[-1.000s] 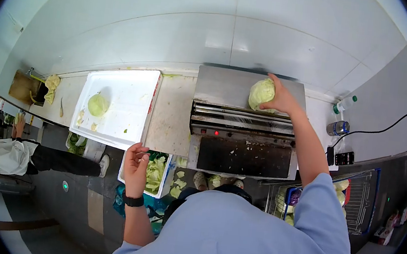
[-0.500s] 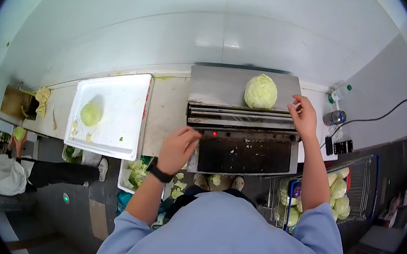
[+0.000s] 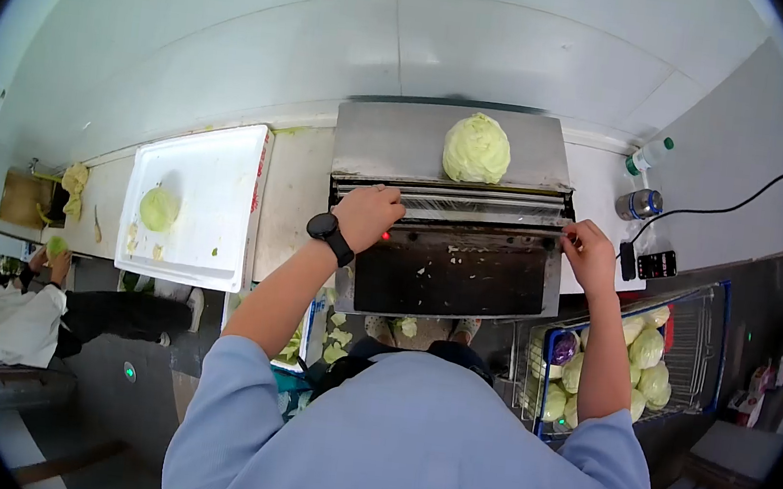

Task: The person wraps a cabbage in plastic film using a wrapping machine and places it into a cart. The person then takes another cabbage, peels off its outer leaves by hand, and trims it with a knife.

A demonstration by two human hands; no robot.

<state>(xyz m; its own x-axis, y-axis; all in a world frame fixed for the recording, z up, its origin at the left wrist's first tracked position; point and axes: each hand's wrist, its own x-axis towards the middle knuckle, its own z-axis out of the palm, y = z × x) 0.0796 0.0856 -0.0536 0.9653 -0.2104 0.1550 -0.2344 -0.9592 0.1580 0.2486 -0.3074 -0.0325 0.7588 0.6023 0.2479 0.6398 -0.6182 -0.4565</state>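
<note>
A pale green cabbage (image 3: 477, 148) sits on the steel top of the wrapping machine (image 3: 393, 140). Clear film (image 3: 491, 209) stretches across the machine's rollers, just in front of the cabbage. My left hand (image 3: 371, 212), with a black watch on its wrist, is closed at the left end of the film. At the film's right end my right hand (image 3: 588, 250) pinches its edge. Below both hands lies the dark heating plate (image 3: 449, 284), scattered with small cabbage bits.
A white tray (image 3: 245, 162) holding another cabbage (image 3: 159, 209) stands left. Bottles (image 3: 649, 155) and a phone (image 3: 657, 264) are at right. A cart (image 3: 700, 349) holds several cabbages. Another person (image 3: 16, 324) stands at far left, holding something green.
My left hand has moved up and right from the tray's corner to the film. My right hand has let go of the cabbage and come down to the film's right end.
</note>
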